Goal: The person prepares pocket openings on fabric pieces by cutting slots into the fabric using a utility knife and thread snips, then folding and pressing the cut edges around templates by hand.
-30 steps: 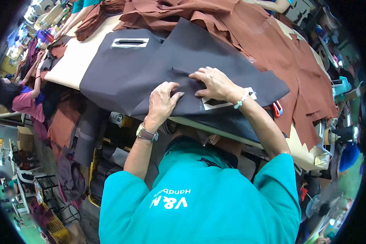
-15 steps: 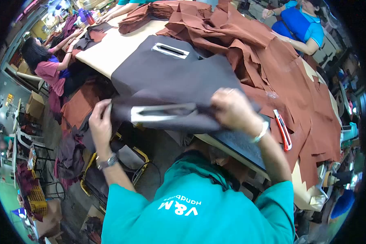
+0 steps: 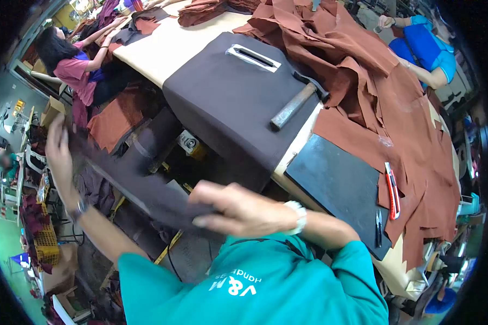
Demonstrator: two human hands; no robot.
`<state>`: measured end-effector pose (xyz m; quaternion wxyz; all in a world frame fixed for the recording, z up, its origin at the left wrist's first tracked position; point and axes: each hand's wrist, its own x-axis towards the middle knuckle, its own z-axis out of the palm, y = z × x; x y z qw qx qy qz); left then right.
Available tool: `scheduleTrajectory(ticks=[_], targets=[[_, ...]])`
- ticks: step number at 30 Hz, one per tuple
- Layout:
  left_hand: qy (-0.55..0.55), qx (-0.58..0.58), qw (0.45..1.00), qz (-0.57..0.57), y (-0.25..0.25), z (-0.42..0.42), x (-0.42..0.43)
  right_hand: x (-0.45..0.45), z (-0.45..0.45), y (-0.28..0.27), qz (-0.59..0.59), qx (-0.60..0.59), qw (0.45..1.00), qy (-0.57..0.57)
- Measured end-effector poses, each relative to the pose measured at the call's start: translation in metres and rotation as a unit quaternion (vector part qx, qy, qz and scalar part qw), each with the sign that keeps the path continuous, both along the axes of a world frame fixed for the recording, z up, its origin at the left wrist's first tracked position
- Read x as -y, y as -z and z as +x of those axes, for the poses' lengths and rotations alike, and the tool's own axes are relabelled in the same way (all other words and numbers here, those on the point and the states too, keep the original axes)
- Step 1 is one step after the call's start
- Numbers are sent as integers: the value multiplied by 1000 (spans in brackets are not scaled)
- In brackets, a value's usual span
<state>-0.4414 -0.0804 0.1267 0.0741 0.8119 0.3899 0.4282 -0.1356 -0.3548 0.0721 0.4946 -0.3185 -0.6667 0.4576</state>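
Observation:
A dark grey-brown leather piece (image 3: 152, 187), blurred by motion, is stretched in the air off the table's left side. My right hand (image 3: 244, 210) pinches its near end, in front of my chest. At its far end is my left hand (image 3: 59, 154), closed on the edge, its fingers smeared. Another dark leather panel (image 3: 211, 81) lies over the table edge, with a white-framed slot (image 3: 255, 58) near its far side. A hammer (image 3: 295, 105) rests on that panel's right part, head away from me.
A black cutting board (image 3: 336, 173) sits at the table's near right, with a dark pointed tool (image 3: 379, 228) on it. Beside it is a red utility knife (image 3: 392, 192). Brown leather sheets (image 3: 363, 70) cover the right side. Co-workers sit at far left (image 3: 73, 70) and far right (image 3: 428, 49).
Both hands have carried the dark leather piece left and down, off the table. The panel underneath, the hammer and more of the black board are now uncovered.

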Motion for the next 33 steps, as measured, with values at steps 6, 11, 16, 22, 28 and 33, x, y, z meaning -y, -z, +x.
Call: scheduleTrajectory(ticks=[6,11,16,22,28,33], targets=[[165,57,985,-1,-12,204,-103,-10,115,-29,-92,20,936,339],[192,-3,981,42,63,335,-153,-37,192,35,-20,197,811,551],[93,-38,995,-17,94,405,-160,-56,226,71,-41,196,752,628],[25,-46,998,-40,106,451,-185,-76,244,71,-45,239,716,654],[18,-43,998,-30,124,463,-189,-94,263,82,-94,289,688,660],[20,-18,999,-47,134,468,-195,-97,265,79,-119,305,680,656]])
